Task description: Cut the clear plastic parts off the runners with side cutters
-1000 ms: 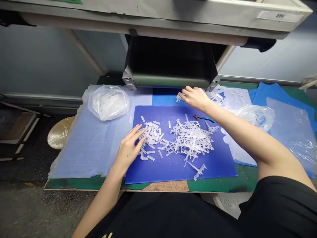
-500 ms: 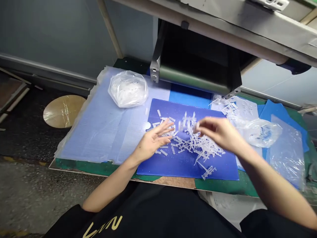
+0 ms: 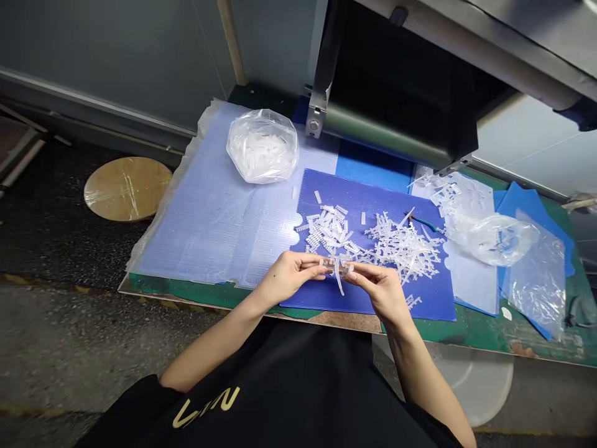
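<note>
My left hand (image 3: 288, 275) and my right hand (image 3: 379, 286) meet over the near edge of a dark blue corrugated sheet (image 3: 429, 300). Both pinch one clear plastic sprue piece (image 3: 336, 269) between their fingertips, its stem hanging down. Behind the hands lie a pile of small white comb-like parts (image 3: 326, 227) on the left and a tangle of white sprue frames (image 3: 405, 247) on the right.
A clear bag of white parts (image 3: 262, 146) sits at the back left on a translucent sheet (image 3: 209, 218). A conveyor end (image 3: 392, 99) overhangs the bench. More bags (image 3: 501, 239) and blue sheets lie right. A cutter's handle (image 3: 422, 219) shows near the frames. A round stool (image 3: 127, 188) stands left.
My right hand came back from the conveyor end with a plastic piece. Both hands drew toward me and now hold it together. The view swung left and down.
</note>
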A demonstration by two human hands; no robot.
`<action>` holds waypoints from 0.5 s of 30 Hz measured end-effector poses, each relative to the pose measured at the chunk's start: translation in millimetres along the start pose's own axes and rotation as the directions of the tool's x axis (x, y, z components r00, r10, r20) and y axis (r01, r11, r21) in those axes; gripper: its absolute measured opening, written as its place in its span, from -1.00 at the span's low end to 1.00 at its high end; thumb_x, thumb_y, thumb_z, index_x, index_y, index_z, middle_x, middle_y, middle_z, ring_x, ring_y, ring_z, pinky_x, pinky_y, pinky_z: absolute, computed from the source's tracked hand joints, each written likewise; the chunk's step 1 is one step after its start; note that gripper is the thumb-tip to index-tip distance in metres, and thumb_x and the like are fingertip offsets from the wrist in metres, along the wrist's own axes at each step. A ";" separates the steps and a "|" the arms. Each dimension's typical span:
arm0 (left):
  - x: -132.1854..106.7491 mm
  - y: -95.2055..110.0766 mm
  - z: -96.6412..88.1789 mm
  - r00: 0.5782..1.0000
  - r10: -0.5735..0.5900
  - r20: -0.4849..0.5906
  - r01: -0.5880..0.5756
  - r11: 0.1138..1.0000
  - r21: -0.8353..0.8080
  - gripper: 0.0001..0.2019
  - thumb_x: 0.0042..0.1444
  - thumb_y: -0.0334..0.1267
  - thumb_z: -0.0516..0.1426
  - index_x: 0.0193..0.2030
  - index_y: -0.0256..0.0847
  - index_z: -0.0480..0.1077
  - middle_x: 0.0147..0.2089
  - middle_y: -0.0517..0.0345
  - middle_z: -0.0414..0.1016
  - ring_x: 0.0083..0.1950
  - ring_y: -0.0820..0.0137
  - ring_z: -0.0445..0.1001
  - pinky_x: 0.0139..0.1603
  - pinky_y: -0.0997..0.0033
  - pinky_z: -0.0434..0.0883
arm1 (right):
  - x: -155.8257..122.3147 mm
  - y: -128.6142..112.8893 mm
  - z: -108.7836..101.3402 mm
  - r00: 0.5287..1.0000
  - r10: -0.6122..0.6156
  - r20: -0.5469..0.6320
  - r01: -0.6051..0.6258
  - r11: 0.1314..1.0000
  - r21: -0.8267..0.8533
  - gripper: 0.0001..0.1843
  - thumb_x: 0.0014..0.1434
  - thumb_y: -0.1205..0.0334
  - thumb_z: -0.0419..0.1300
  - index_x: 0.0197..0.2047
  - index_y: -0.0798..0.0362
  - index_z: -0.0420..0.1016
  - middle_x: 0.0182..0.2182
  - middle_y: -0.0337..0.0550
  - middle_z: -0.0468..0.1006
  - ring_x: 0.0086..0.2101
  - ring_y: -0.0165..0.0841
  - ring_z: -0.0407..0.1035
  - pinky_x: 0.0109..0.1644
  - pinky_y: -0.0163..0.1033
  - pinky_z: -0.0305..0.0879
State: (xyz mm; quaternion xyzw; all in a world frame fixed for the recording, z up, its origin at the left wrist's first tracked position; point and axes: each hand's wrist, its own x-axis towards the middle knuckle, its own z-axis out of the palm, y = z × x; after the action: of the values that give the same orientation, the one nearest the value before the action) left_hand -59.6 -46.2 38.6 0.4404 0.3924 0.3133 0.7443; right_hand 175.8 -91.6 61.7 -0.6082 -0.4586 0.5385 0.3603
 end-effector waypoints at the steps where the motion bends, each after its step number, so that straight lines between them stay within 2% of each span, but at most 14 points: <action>1: -0.8 -0.7 1.2 0.999 0.005 -0.039 -0.005 1.000 0.006 -0.62 0.24 -0.05 0.36 0.09 -0.25 0.69 0.08 0.00 0.75 0.09 0.15 0.75 0.20 0.19 0.71 | 3.6 -0.7 3.7 1.000 -0.008 -0.022 0.008 1.000 0.003 -0.64 0.21 -0.07 0.50 -0.01 -0.07 0.82 -0.07 -0.08 0.79 -0.04 0.01 0.72 0.18 0.15 0.65; 5: -4.1 -4.6 10.9 0.974 0.059 -0.221 -0.046 0.997 0.066 -0.63 0.21 0.00 0.38 0.03 -0.20 0.71 -0.03 0.05 0.78 0.06 0.12 0.76 0.29 0.11 0.67 | 21.2 -1.5 19.9 0.981 -0.082 -0.177 0.078 0.996 -0.033 -0.67 0.18 -0.05 0.51 -0.06 -0.07 0.82 -0.11 -0.11 0.80 -0.06 -0.01 0.72 0.22 0.15 0.64; 7: -3.9 -6.1 13.0 0.957 0.085 -0.276 -0.061 0.994 0.094 -0.65 0.18 -0.01 0.40 -0.01 -0.18 0.72 -0.03 0.06 0.78 0.07 0.10 0.75 0.34 0.06 0.64 | 29.1 -0.7 25.3 0.969 -0.116 -0.217 0.105 0.992 -0.063 -0.68 0.17 -0.03 0.51 -0.08 -0.06 0.82 -0.09 -0.11 0.80 -0.04 0.00 0.72 0.26 0.16 0.61; 9: -1.4 -6.8 10.0 0.950 0.094 -0.296 -0.073 0.994 0.082 -0.63 0.20 0.01 0.38 0.03 -0.19 0.71 0.02 0.04 0.77 0.09 0.10 0.75 0.34 0.04 0.64 | 36.0 0.0 26.7 0.970 -0.136 -0.204 0.121 0.989 -0.084 -0.66 0.20 -0.04 0.49 -0.03 -0.05 0.81 -0.05 -0.09 0.79 -0.02 -0.01 0.71 0.25 0.16 0.62; 12: 4.5 -6.5 -0.7 0.959 0.080 -0.273 -0.079 0.997 0.014 -0.56 0.21 0.05 0.37 0.05 -0.26 0.68 0.01 -0.03 0.77 0.07 0.12 0.76 0.26 0.05 0.69 | 44.6 -0.2 23.2 0.976 -0.161 -0.149 0.144 0.983 -0.114 -0.61 0.34 -0.06 0.36 0.09 -0.03 0.77 -0.02 -0.07 0.78 0.02 -0.03 0.70 0.24 0.17 0.63; 13: 6.4 -6.1 -4.3 0.962 0.074 -0.264 -0.078 0.997 -0.006 -0.56 0.20 0.05 0.37 0.04 -0.28 0.68 -0.01 -0.05 0.77 0.06 0.13 0.76 0.24 0.06 0.70 | 46.4 -0.9 21.7 0.974 -0.174 -0.143 0.155 0.979 -0.134 -0.59 0.36 -0.04 0.33 0.15 -0.03 0.74 0.03 -0.06 0.77 0.07 -0.02 0.67 0.29 0.19 0.58; 15: 9.4 -5.2 -8.9 0.965 0.063 -0.255 -0.073 0.997 -0.029 -0.57 0.19 0.04 0.39 0.02 -0.29 0.67 -0.03 -0.05 0.77 0.04 0.14 0.77 0.23 0.06 0.71 | 47.0 -3.3 20.0 0.966 -0.213 -0.146 0.185 0.966 -0.183 -0.51 0.36 0.03 0.34 0.30 -0.07 0.64 0.26 -0.05 0.63 0.28 0.00 0.51 0.47 0.24 0.38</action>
State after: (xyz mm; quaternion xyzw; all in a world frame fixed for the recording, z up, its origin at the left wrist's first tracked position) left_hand -62.0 -37.1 28.3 0.3954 0.4630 0.4001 0.6850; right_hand 155.5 -47.1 46.3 -0.6295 -0.5299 0.4068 0.3968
